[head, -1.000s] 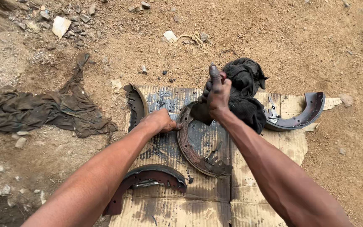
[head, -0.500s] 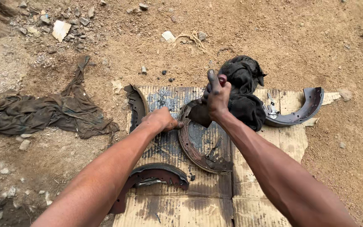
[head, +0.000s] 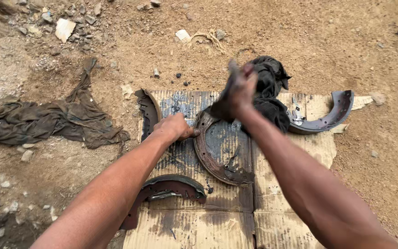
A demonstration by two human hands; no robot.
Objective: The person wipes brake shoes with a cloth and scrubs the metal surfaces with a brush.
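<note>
Since the earlier frame our right hand [head: 239, 90] has lifted slightly with the black rag [head: 268, 94]; the rest lies as before. We work on sandy, stony ground, with a brown cloth [head: 47, 120] far left of the grip and stained cardboard [head: 295, 184] beneath it. Our left hand [head: 175, 127] closes on the edge of a rusty curved brake shoe [head: 215, 157], steadying it on the cardboard. Just right, our right hand's fingers are clenched round the rag above the shoe's upper end. Another shoe [head: 330, 115] lies further right.
</note>
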